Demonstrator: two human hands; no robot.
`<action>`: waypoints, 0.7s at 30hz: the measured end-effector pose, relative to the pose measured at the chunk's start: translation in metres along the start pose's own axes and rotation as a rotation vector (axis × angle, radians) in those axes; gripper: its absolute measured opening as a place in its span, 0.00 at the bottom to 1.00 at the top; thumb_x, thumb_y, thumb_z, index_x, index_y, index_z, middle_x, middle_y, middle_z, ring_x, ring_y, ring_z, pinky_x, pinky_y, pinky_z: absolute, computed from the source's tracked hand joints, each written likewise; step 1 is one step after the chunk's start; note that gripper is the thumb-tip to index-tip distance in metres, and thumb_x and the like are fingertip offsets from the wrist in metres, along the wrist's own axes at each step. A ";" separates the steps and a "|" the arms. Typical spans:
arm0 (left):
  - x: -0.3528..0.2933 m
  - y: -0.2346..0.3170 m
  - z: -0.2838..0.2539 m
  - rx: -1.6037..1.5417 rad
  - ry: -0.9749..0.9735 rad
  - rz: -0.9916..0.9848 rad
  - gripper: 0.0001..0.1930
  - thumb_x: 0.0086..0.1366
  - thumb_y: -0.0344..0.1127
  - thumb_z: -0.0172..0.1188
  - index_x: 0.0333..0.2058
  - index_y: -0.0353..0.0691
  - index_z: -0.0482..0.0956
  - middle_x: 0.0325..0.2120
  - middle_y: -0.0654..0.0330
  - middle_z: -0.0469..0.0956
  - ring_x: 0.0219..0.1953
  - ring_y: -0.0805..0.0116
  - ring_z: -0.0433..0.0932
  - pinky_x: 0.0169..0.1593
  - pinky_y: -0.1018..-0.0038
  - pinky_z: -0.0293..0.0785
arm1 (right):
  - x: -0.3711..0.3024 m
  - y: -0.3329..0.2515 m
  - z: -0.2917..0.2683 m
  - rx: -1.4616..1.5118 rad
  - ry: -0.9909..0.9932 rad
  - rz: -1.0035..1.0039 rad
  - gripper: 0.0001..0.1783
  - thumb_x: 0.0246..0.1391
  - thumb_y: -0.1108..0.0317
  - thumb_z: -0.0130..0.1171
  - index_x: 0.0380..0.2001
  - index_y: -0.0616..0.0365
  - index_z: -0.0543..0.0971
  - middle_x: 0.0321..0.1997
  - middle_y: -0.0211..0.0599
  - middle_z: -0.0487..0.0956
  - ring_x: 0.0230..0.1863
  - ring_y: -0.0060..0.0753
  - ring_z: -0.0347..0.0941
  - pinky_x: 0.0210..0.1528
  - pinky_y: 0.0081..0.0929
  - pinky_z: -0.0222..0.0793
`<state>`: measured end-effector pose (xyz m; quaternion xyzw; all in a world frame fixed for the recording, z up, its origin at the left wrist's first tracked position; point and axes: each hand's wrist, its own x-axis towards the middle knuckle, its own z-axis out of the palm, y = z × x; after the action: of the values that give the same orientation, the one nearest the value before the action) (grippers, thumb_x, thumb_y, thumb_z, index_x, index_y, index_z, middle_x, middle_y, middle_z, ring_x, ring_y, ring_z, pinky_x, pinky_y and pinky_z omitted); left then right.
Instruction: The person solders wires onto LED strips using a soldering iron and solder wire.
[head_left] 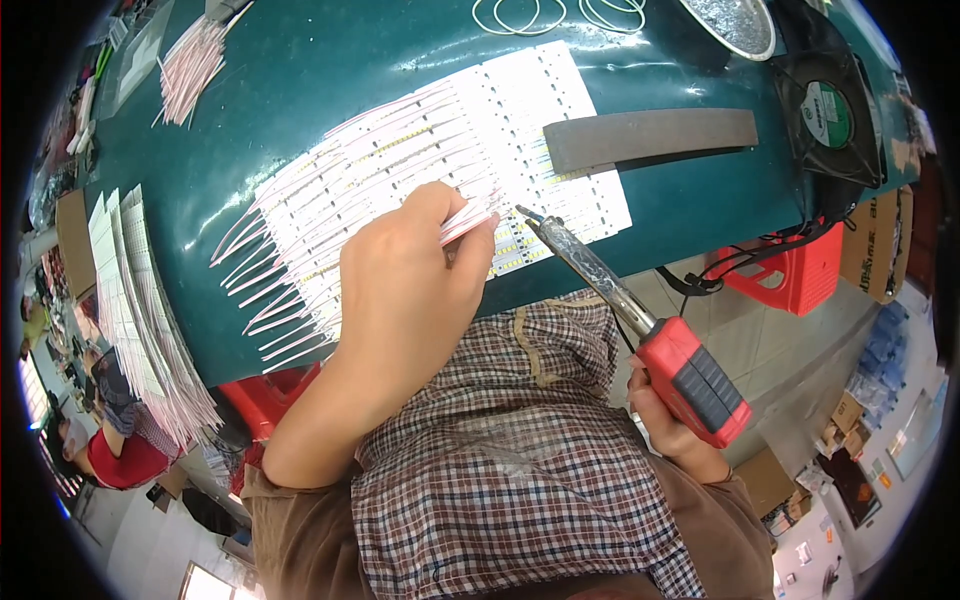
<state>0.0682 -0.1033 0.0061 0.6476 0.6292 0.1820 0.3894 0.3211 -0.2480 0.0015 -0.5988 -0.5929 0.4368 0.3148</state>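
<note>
My left hand (405, 265) is closed in a pinch on a small bunch of thin pink-and-white wires (466, 222), held over a white LED circuit board panel (525, 85). Rows of similar wires trail off the panel's left side, and yellow LED strips run across it. In my right hand (668, 418) is a soldering iron (690, 378) with a red and black handle. Its dark tip comes close to the wire ends at the panel; whether it touches them I cannot tell. A flat grey bar (655, 138) lies partly across the panel's right part.
A black fan (828, 115) stands at the table's right end, near a silver dish (738, 25). Loose wires (192, 65) lie at the far left, above stacked wired panels (140, 300). A red stool (805, 275) and cables are below right. Another person (115, 460) sits at left.
</note>
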 end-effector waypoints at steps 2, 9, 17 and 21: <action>0.000 -0.004 0.004 0.022 0.038 0.018 0.09 0.62 0.33 0.65 0.29 0.35 0.74 0.17 0.51 0.78 0.21 0.49 0.78 0.27 0.60 0.71 | 0.002 0.000 0.001 0.005 0.011 -0.001 0.13 0.44 0.73 0.71 0.35 0.64 0.81 0.31 0.43 0.81 0.30 0.44 0.82 0.33 0.32 0.79; 0.002 -0.001 0.002 0.031 0.031 0.026 0.10 0.63 0.31 0.65 0.27 0.32 0.75 0.18 0.52 0.78 0.22 0.60 0.80 0.26 0.68 0.72 | 0.005 0.002 0.003 -0.042 -0.019 -0.045 0.13 0.43 0.74 0.71 0.35 0.64 0.81 0.32 0.44 0.81 0.31 0.47 0.82 0.36 0.33 0.80; 0.001 -0.002 0.004 0.014 0.071 0.040 0.08 0.60 0.32 0.64 0.28 0.34 0.76 0.16 0.49 0.76 0.21 0.48 0.78 0.28 0.59 0.72 | 0.007 0.003 0.002 -0.010 -0.040 -0.046 0.13 0.44 0.74 0.70 0.34 0.64 0.81 0.30 0.43 0.80 0.29 0.45 0.81 0.33 0.33 0.79; 0.002 -0.001 0.002 0.038 0.056 0.040 0.09 0.59 0.32 0.65 0.28 0.34 0.76 0.17 0.49 0.77 0.22 0.48 0.79 0.28 0.59 0.72 | -0.001 0.005 -0.001 -0.023 -0.035 -0.036 0.13 0.43 0.74 0.70 0.34 0.64 0.81 0.30 0.42 0.80 0.28 0.44 0.81 0.32 0.33 0.78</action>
<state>0.0693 -0.1022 0.0040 0.6619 0.6301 0.1960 0.3556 0.3242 -0.2494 -0.0024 -0.5839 -0.6141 0.4346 0.3051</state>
